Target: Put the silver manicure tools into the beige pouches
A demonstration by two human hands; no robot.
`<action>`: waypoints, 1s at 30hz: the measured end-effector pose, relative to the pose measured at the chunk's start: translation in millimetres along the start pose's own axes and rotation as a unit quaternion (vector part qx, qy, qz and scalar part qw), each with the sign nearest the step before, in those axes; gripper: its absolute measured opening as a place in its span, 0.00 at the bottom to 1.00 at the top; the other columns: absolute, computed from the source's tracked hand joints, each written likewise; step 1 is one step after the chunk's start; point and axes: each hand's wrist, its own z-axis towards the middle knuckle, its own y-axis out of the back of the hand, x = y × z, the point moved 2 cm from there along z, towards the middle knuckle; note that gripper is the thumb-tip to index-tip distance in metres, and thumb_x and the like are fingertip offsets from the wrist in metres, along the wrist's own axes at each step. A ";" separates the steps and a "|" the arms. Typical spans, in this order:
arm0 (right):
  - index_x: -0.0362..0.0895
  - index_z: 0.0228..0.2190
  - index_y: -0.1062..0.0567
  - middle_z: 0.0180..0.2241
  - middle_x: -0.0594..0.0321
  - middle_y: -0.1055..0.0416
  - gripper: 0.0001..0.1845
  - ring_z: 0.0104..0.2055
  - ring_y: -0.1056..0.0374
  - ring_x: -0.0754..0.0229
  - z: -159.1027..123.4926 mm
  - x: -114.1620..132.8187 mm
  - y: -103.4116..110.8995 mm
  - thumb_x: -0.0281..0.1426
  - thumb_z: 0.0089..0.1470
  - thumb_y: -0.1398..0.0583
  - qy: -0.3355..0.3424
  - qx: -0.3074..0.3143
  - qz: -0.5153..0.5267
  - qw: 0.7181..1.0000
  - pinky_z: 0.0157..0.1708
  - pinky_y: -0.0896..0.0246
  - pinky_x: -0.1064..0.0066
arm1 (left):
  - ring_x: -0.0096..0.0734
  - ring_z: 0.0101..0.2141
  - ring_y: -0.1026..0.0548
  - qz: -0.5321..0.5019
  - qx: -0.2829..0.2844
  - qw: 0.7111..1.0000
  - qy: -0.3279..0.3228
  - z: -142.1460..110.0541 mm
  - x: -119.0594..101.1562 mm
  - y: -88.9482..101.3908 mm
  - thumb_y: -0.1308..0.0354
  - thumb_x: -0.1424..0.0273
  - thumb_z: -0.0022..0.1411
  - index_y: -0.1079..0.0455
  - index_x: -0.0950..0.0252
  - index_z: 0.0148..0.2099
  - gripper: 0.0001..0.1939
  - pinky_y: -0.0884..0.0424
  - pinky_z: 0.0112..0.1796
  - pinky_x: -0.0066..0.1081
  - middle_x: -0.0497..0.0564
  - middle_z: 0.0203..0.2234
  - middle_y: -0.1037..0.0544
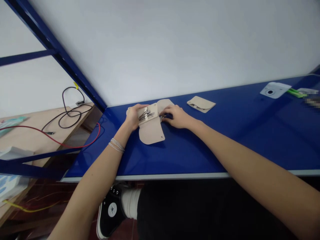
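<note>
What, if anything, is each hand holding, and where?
Left hand holds the case by its left end. Right hand is at metal tools; its exact grip can't be told.

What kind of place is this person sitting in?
Probably a workshop or small workroom: a blue metal-framed bench stands against a pale wall, and beside it a wooden table holds loose cables, including a black cable.

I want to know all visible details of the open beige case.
The open beige case looks leathery, with rounded flaps and a dark dot near the lower one's corner. Slim metal tools sit inside. It is askew over the blue table; the left hand holds one side, the right hand is at the other.
</note>
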 end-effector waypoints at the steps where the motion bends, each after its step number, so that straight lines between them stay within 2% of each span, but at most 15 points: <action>1: 0.47 0.43 0.23 0.48 0.54 0.30 0.14 0.48 0.36 0.48 0.2 -0.7 0.4 0.34 0.55 0.41 -0.004 -0.001 -0.001 1.000 0.47 0.43 0.56 | 0.40 0.31 0.24 -0.005 0.010 1.000 0.004 -0.6 1.3 -2.0 0.41 0.63 0.45 0.26 0.67 0.34 0.14 0.27 0.33 0.34 0.52 0.25 0.22; 4: 0.45 0.41 0.22 0.46 0.53 0.29 0.13 0.45 0.35 0.49 1.0 -2.9 1.4 0.31 0.54 0.42 -0.014 -0.009 -0.015 1.000 0.45 0.42 0.57 | 0.38 0.31 0.25 -0.003 0.047 0.999 0.015 -4.0 4.1 -8.0 0.39 0.66 0.45 0.24 0.67 0.34 0.13 0.29 0.32 0.33 0.53 0.28 0.22; 8: 0.41 0.37 0.21 0.41 0.52 0.27 0.12 0.42 0.33 0.53 2.3 -3.6 1.4 0.26 0.52 0.43 0.011 -0.013 -0.026 1.000 0.45 0.40 0.61 | 0.33 0.30 0.26 0.025 0.099 0.995 0.020 -11.2 3.9 -14.3 0.38 0.69 0.43 0.24 0.69 0.37 0.16 0.29 0.32 0.30 0.53 0.30 0.22; 12: 0.42 0.44 0.22 0.39 0.55 0.24 0.19 0.38 0.30 0.55 2.4 -4.4 2.8 0.23 0.50 0.43 0.001 -0.019 -0.009 1.000 0.42 0.38 0.66 | 0.34 0.31 0.25 0.034 0.143 0.989 0.029 -14.5 4.4 -15.7 0.39 0.73 0.44 0.24 0.69 0.39 0.16 0.29 0.32 0.30 0.53 0.30 0.22; 16: 0.42 0.46 0.23 0.36 0.58 0.23 0.22 0.36 0.30 0.56 2.0 -8.0 7.5 0.23 0.47 0.41 -0.024 -0.029 -0.001 0.999 0.39 0.38 0.67 | 0.34 0.31 0.25 0.027 0.146 0.988 0.039 -11.8 7.6 -14.0 0.40 0.75 0.44 0.24 0.69 0.40 0.17 0.29 0.31 0.30 0.54 0.31 0.22; 20: 0.42 0.42 0.21 0.32 0.59 0.23 0.17 0.32 0.30 0.57 2.3 -13.5 14.6 0.25 0.49 0.40 -0.030 -0.034 0.018 0.999 0.37 0.38 0.66 | 0.34 0.31 0.24 0.022 0.128 0.991 0.041 -9.7 9.5 -13.9 0.39 0.76 0.44 0.25 0.69 0.39 0.15 0.28 0.32 0.30 0.53 0.30 0.22; 24: 0.41 0.39 0.19 0.35 0.54 0.26 0.13 0.37 0.32 0.54 2.2 -16.7 25.4 0.29 0.54 0.42 -0.030 -0.128 0.014 0.991 0.41 0.39 0.62 | 0.35 0.32 0.23 0.022 0.142 0.989 0.036 -11.7 9.1 -16.2 0.37 0.75 0.46 0.24 0.69 0.36 0.12 0.27 0.36 0.31 0.53 0.28 0.22; 26: 0.42 0.38 0.19 0.36 0.54 0.27 0.13 0.37 0.33 0.54 1.3 -16.0 28.5 0.30 0.56 0.43 -0.035 -0.152 0.032 0.987 0.42 0.39 0.61 | 0.34 0.31 0.23 0.026 0.159 0.986 0.035 -13.5 8.9 -17.1 0.36 0.74 0.46 0.24 0.69 0.36 0.11 0.28 0.37 0.30 0.53 0.28 0.22; 30: 0.42 0.37 0.20 0.36 0.55 0.28 0.12 0.33 0.34 0.57 -0.7 -10.6 26.1 0.31 0.55 0.42 -0.035 -0.133 0.084 0.987 0.39 0.38 0.62 | 0.31 0.32 0.23 0.045 0.169 0.984 0.030 -15.5 10.0 -16.8 0.35 0.73 0.48 0.24 0.69 0.38 0.12 0.29 0.36 0.27 0.52 0.29 0.21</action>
